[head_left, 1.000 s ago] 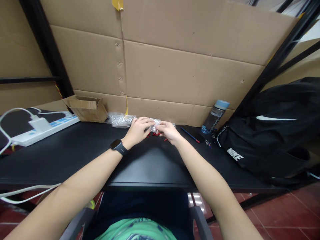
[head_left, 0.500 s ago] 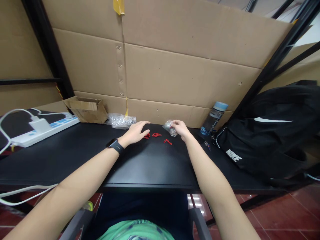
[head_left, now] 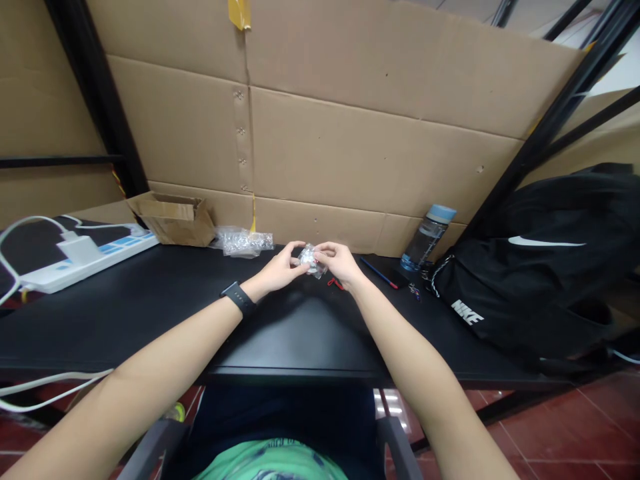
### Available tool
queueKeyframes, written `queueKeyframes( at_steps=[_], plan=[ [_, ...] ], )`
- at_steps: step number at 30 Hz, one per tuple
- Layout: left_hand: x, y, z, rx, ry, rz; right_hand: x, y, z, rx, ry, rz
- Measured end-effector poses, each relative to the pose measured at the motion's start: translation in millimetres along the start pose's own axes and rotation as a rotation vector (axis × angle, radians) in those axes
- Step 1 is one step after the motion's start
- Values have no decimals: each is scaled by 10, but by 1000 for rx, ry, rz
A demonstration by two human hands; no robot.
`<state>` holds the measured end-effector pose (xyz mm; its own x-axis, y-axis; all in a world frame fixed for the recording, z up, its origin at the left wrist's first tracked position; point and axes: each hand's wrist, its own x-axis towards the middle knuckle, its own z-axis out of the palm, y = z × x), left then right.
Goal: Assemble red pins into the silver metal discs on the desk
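A small clear plastic bag (head_left: pixel 311 259) with shiny contents is held between my two hands above the black table. My left hand (head_left: pixel 281 268), with a dark watch on its wrist, grips the bag's left side between thumb and fingers. On the right side my right hand (head_left: pixel 342 263) pinches the bag, and a bit of red shows at its fingertips. What lies inside the bag is too small to make out. A red cord loop (head_left: pixel 334 283) rests on the table just below my right hand. Other red loops seen earlier are hidden behind my hands.
A blue pen-like stick (head_left: pixel 380 273) with a red end, small keychain-like pieces (head_left: pixel 415 291), a water bottle (head_left: pixel 429 237) and a black backpack (head_left: pixel 545 267) are to the right. Leftward are bubble wrap (head_left: pixel 244 241), an open cardboard box (head_left: pixel 175 220) and a power strip (head_left: pixel 95 260).
My right hand has carried the plastic bag leftward to the middle. My left hand has moved slightly right and taken hold of the bag too. The blue stick has come into sight.
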<state>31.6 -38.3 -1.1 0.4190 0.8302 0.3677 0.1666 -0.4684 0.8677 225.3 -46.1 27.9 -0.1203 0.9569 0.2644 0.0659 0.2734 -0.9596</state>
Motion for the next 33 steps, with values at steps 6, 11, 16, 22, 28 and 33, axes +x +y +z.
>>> queueKeyframes(
  at_steps=[6,11,16,22,28,33],
  plan=[
    [6,41,-30,-27,48,60,-25,-30,-3,-16,-27,-14],
    [32,5,-64,3,137,85,-52,-66,-24,-91,-102,-7],
    [-41,58,-87,288,82,127,-43,-28,-24,-119,-69,-25],
    [-150,255,10,787,196,320,-38,31,33,-43,-61,66],
    [-130,330,-2,822,265,401,-57,-44,26,185,-87,198],
    [-117,323,-61,808,259,437,-26,-105,-52,163,-25,171]
  ],
)
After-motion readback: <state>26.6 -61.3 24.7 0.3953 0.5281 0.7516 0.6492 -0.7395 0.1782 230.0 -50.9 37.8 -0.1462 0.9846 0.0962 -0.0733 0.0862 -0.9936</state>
